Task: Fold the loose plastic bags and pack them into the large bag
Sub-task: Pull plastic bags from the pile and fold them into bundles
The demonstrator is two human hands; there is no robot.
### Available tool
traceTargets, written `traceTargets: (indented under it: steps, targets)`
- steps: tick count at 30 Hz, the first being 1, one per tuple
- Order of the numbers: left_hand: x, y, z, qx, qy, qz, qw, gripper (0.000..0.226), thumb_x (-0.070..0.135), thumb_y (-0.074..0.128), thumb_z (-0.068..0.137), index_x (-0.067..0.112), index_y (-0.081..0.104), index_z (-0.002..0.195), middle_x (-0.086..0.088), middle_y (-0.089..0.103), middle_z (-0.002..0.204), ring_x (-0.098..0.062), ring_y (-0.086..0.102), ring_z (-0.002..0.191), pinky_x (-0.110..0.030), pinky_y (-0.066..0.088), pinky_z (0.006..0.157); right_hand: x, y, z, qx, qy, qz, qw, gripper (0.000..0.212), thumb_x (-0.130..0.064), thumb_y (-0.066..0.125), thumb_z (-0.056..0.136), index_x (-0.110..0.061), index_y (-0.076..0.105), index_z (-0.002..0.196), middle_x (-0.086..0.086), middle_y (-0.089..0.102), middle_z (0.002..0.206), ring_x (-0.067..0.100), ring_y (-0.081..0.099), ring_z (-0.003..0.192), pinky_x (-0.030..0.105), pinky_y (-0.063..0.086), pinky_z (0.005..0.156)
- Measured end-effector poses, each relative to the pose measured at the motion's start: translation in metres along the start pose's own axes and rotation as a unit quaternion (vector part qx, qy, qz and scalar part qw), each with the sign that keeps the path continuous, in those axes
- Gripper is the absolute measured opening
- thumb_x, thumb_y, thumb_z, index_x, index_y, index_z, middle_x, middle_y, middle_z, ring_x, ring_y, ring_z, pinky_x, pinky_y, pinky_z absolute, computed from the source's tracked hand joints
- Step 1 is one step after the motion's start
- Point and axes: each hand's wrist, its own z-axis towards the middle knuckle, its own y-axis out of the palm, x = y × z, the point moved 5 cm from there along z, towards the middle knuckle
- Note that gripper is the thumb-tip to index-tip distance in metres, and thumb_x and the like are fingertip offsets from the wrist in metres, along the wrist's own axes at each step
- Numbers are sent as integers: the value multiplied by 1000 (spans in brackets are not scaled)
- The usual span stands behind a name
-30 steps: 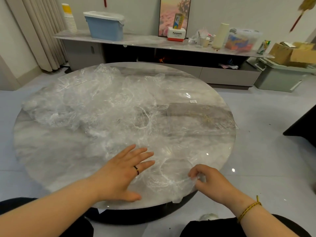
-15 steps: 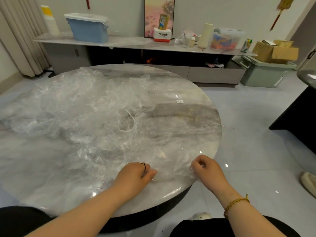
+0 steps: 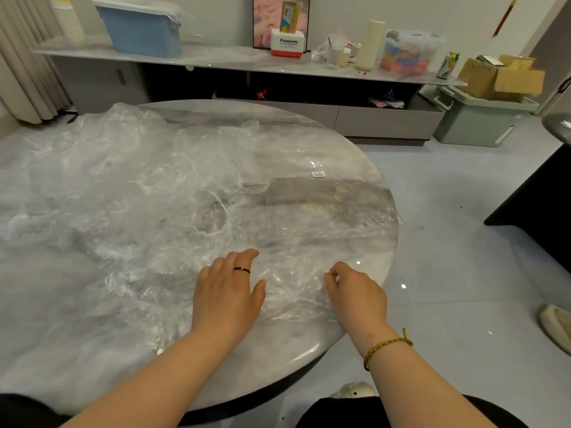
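Right hand seemingly pinches crinkly clear plastic bag on marble table.

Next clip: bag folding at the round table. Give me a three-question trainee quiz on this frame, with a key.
1. True or false: the left hand wears a dark ring.
2. What is the right hand doing?
A) pinching the clear plastic bag near the edge of the table
B) lifting a can
C) resting on the floor
3. Short answer: what colour is the lidded bin on the long shelf?
Key: 1 true; 2 A; 3 blue.
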Motion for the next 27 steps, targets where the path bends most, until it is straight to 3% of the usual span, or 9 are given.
traceTargets:
  steps: [3, 5, 8, 11, 15, 18, 20, 23, 27]
  targets:
    - [31, 6, -3, 88, 138, 20, 986, 36, 15, 59, 66, 13, 70, 100, -2, 70, 98, -22, 69, 88, -36, 50, 83, -2, 3, 3, -6, 4, -6, 1000, 28, -27, 31, 100, -15, 55, 108, 4, 66, 97, 19, 46, 71, 24, 31, 60]
    - [54, 21, -4, -3, 187, 40, 982, 37, 15, 45, 79, 13, 68, 109, -3, 66, 114, -21, 61, 110, -34, 35, 103, -2, 6, 4, -12, 9, 1, 1000, 28, -27, 31, 100, -14, 54, 109, 3, 65, 98, 23, 56, 79, 24, 32, 61]
    - [58, 49, -1, -163, 163, 88, 969, 53, 30, 6, 97, 12, 13, 147, -4, 9, 156, -18, 2, 144, -32, -17, 107, -2, 6, 5, -25, 21, 7, 999, 26, -26, 31, 100, -15, 50, 113, 2, 65, 101, 20, 60, 90, 24, 32, 61]
    - [50, 65, 3, -208, 134, 106, 963, 53, 37, 8, 100, 17, -7, 147, -1, -11, 156, -15, -14, 143, -31, -23, 105, -3, 3, 6, 4, 45, -25, 999, 22, -26, 48, 94, -14, 51, 112, 3, 65, 96, 20, 62, 86, 26, 36, 60]
    - [43, 70, 5, -238, 104, 67, 963, 54, 39, 17, 100, 24, -4, 147, -1, -13, 155, -14, -16, 142, -33, -18, 111, -16, 5, 2, 117, -36, -70, 990, 42, -13, 88, 31, -12, 67, 67, 4, 63, 63, 23, 62, 56, 30, 49, 52]
    - [42, 73, 5, -256, 100, 58, 960, 59, 48, 4, 94, 25, -4, 147, 0, -13, 155, -13, -16, 142, -35, -18, 111, -27, 14, -2, 105, -100, -53, 988, 20, -23, 64, 64, -15, 73, 79, 5, 72, 90, 25, 69, 87, 39, 42, 90]
    - [41, 75, 5, -259, 102, 61, 958, 77, 52, -14, 75, 25, -6, 147, 1, -14, 155, -12, -17, 142, -39, -20, 109, -26, 21, -2, 16, -85, -46, 995, 61, -33, 19, 78, -13, 67, 109, 8, 61, 123, 22, 55, 120, 29, 18, 109]
    - [39, 78, 5, -263, 96, 67, 958, 92, 52, -23, 57, 29, -10, 146, 3, -16, 155, -12, -19, 141, -42, -21, 107, -19, 32, -2, -66, -88, 5, 994, 80, -41, -11, 76, -20, 22, 146, -5, 10, 156, 11, -1, 144, 20, -17, 104]
    - [38, 81, 6, -266, 96, 70, 957, 95, 53, -24, 54, 30, -12, 145, 3, -18, 154, -12, -20, 141, -42, -22, 107, -14, 34, 0, -86, -82, 26, 993, 98, -50, -22, 59, -24, 11, 148, -11, 0, 156, 6, -10, 142, 18, -19, 103]
